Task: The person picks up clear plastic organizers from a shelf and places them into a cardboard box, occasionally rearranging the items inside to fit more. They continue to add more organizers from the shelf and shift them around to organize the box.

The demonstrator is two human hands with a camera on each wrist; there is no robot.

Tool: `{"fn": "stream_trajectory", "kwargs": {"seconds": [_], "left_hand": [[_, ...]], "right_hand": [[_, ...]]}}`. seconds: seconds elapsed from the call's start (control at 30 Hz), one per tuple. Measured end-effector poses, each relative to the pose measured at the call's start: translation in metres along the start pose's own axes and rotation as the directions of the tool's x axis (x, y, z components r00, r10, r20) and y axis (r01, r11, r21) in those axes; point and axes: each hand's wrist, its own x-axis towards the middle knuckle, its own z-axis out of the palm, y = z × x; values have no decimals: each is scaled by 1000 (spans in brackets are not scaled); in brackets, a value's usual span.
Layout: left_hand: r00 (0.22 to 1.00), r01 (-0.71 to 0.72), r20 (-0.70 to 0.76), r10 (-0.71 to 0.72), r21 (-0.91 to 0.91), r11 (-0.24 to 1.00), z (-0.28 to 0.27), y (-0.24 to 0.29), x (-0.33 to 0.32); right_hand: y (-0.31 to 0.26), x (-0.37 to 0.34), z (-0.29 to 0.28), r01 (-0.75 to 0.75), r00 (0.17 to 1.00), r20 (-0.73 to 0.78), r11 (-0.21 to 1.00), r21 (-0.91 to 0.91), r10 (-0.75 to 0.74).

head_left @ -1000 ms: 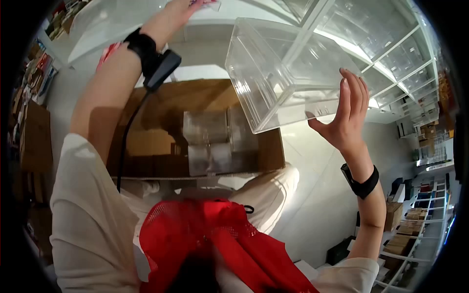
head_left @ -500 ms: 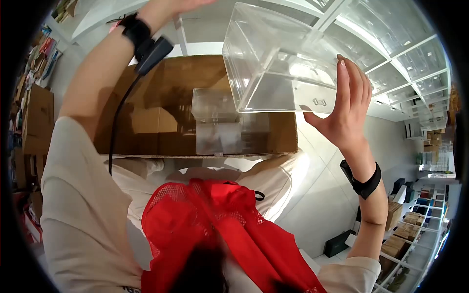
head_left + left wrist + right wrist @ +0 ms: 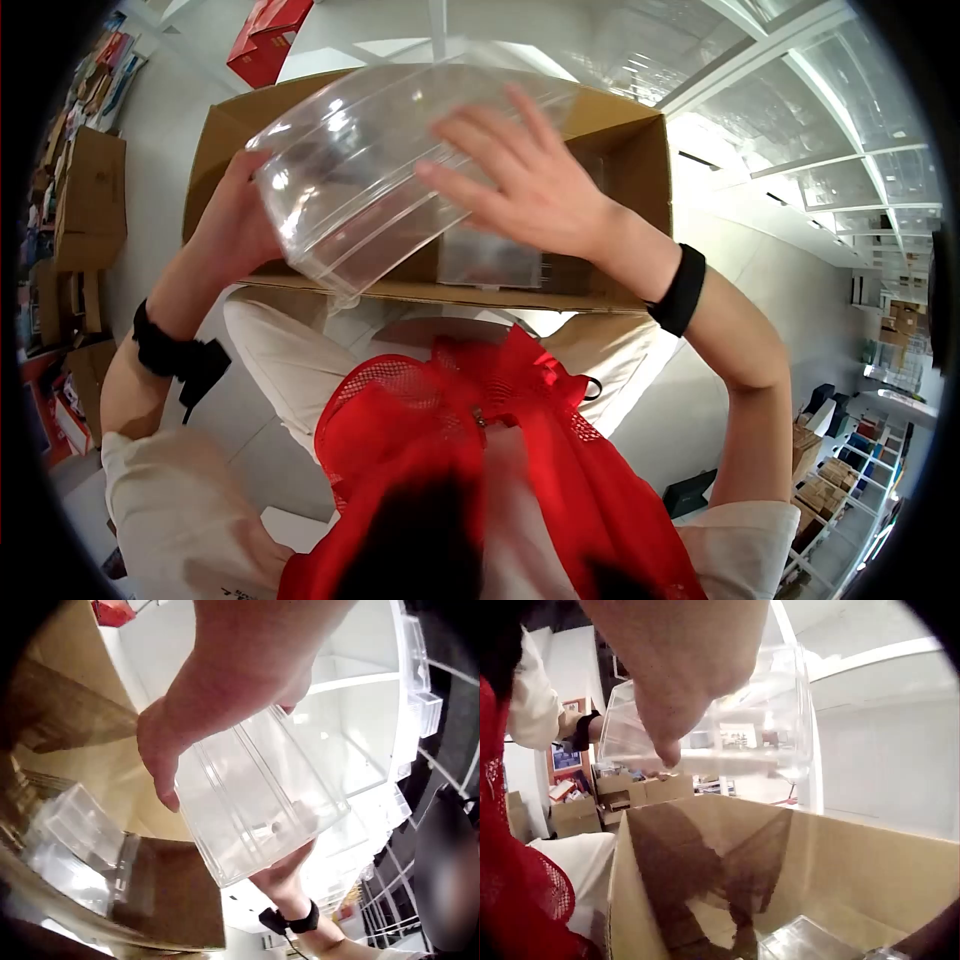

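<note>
Over the cardboard box [image 3: 640, 165], a large clear plastic box [image 3: 345, 190] is held tilted. My left hand [image 3: 235, 222] grips its left end; in the left wrist view the thumb and fingers span that clear box [image 3: 247, 802]. My right hand [image 3: 540, 195], slightly blurred, lies over the other side with its fingers extended along the clear wall. The right wrist view shows this hand [image 3: 679, 712] against the clear box, above the carton's opening. Smaller clear boxes [image 3: 490, 262] sit inside the carton, partly hidden by the large one.
White shelving with clear containers [image 3: 830, 130] runs along the right. A red box [image 3: 268, 40] stands beyond the carton at the upper left. More cardboard boxes [image 3: 92, 200] are stacked at the left. My legs [image 3: 285, 345] are close against the carton's near side.
The clear box has moved left and down over the carton. My left hand has come back from the far side and now grips it. My right hand has moved left with the box.
</note>
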Motion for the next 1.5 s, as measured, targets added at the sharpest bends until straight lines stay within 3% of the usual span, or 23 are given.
{"fn": "stream_trajectory", "kwargs": {"seconds": [0.07,0.17,0.27,0.33,0.4,0.47,0.5,0.53,0.57,0.6,0.63,0.7,0.77,0.83,0.9,0.93,1.03,1.13,1.23,1.33,1.37,1.43,1.5], "left_hand": [[992,35,-127,-21,108,994,-54,2,-5],[922,239,-381,-69,420,875,-119,14,-6],[915,327,-381,-135,499,803,-179,21,24],[883,393,-455,-120,573,719,-209,16,59],[856,449,-509,-94,639,624,-233,4,97],[835,494,-547,-63,695,522,-255,-15,139],[829,518,-550,-105,682,517,-271,-27,162],[821,540,-552,-147,667,514,-290,-43,186],[813,561,-551,-189,653,509,-305,-57,207],[828,538,-532,-176,670,512,-316,-70,224],[842,518,-513,-166,684,513,-325,-85,239],[867,480,-474,-153,711,514,-339,-114,267],[869,484,-457,-190,704,519,-359,-139,294],[871,487,-438,-223,703,519,-378,-156,322],[890,452,-381,-252,660,601,-386,-169,343],[898,436,-352,-263,635,637,-389,-174,352],[928,358,-320,-193,614,704,-412,-192,384],[929,301,-358,-93,588,751,-405,-192,401],[913,321,-380,-151,436,841,-387,-178,392],[878,254,-475,-65,344,904,-381,-190,389],[879,232,-476,-18,394,889,-385,-195,392],[882,183,-465,80,493,851,-396,-209,405],[847,192,-527,68,423,885,-396,-219,410]], "right_hand": [[-3,10,17,7,998,53,986,165,-16],[12,0,25,-206,960,216,973,105,180],[33,-38,25,-434,831,358,899,-58,425],[42,-74,20,-566,712,411,812,-143,569],[44,-115,8,-697,562,453,691,-191,692],[38,-170,-1,-734,166,469,426,-528,867],[35,-206,-11,-767,134,464,388,-510,876],[24,-233,-19,-786,-7,426,259,-562,905],[15,-252,-28,-787,-103,457,208,-581,884],[3,-283,-32,-862,-39,518,234,-451,855],[-11,-304,-34,-872,-31,562,252,-419,827],[-21,-276,-28,-981,-159,709,-26,-194,687],[-29,-249,-18,-903,-428,661,-272,-332,616],[-35,-270,-22,-937,-344,691,-187,-294,636],[-34,-271,-23,-942,-312,708,-107,-319,634],[-35,-268,-24,-892,-444,648,-234,-388,619],[-27,-256,-22,-940,-336,761,-150,-305,555],[-28,-278,-32,-880,-463,726,-167,-444,508],[-28,-274,-34,-899,-395,745,-61,-433,538],[-20,-268,-33,-770,-621,680,-139,-623,390],[-19,-264,-31,-717,-686,646,-161,-678,334],[-20,-252,-28,-736,-651,659,-101,-669,377],[-20,-258,-33,-781,-584,699,-49,-623,412]]}}
